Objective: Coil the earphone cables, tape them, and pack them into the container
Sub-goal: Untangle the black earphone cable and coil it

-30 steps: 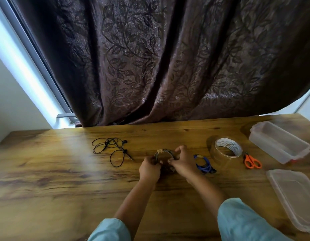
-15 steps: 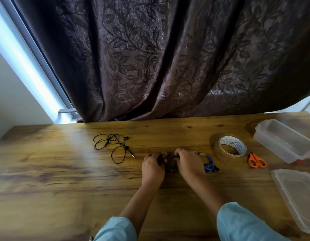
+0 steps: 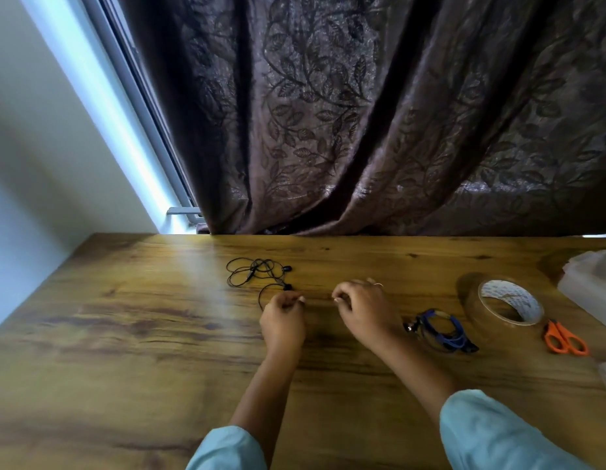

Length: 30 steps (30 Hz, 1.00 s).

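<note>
Left hand (image 3: 283, 320) curls beside black earphones (image 3: 252, 273) stretching diagonally far-left

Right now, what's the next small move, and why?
Probably pinch the loose black earphone cable with the left hand and start coiling: it lies uncoiled beside that hand, the blue earphones already sit coiled, and the right hand looks empty.
</note>
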Tool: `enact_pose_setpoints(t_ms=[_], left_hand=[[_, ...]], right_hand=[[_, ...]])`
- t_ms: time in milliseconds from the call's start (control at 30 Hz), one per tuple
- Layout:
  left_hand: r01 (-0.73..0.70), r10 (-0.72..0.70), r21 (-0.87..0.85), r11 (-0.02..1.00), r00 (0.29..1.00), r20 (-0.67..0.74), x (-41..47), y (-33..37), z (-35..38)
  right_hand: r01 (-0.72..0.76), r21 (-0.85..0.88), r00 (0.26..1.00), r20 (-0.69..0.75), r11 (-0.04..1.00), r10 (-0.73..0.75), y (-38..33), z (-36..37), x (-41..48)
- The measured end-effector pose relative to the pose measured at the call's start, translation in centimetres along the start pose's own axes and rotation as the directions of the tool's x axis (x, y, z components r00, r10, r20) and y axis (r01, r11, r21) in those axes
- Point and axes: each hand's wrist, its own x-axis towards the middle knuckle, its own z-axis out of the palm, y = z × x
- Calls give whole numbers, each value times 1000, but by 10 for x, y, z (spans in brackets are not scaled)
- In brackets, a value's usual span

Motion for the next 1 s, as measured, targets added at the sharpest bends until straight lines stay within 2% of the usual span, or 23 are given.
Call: enact_pose_setpoints(t_ms=[133,300,367,500,567,667,767,800,833,867,967,1000], left_hand=[[15,-13,7,1000,990,-137,14,-5,-27],[51,-51,-6,999,983,-177,22,-6,-52],[64,-64,-6,998,981,-181,25,-7,-59],[81,-81,-7,997,985,-154,30,-14,-66],[69,-60,69,995,991,-117,32,-17,-67],[13,-7,186,982,999,-32,33,-19,-66],[-64,53,378,924,998,40,33,-19,-64],[-91,69,452,887,996,65,32,-19,-64],[-116,84,511,852,993,85,31,-20,-64],[-132,98,544,829,991,91,30,-21,-63],[-146,137,545,826,989,57,28,-24,-62],[-140,139,544,827,989,45,28,-24,-63]], right_hand=[[105,-2,974,202,994,-103,-32,21,22],[83,-46,910,410,995,-57,-51,52,50],[89,-48,907,416,995,-61,-54,62,55],[121,-7,943,314,993,-113,-55,66,57],[110,69,920,369,991,-128,-53,62,54],[27,226,819,553,974,-151,-53,43,48],[-58,302,571,792,952,-217,-54,17,46],[-78,313,515,826,947,-230,-55,10,47],[-96,318,510,830,943,-228,-56,5,48],[-97,307,559,804,947,-203,-56,4,50],[9,139,834,546,990,-84,-59,13,54],[7,109,880,471,994,-58,-61,18,54]])
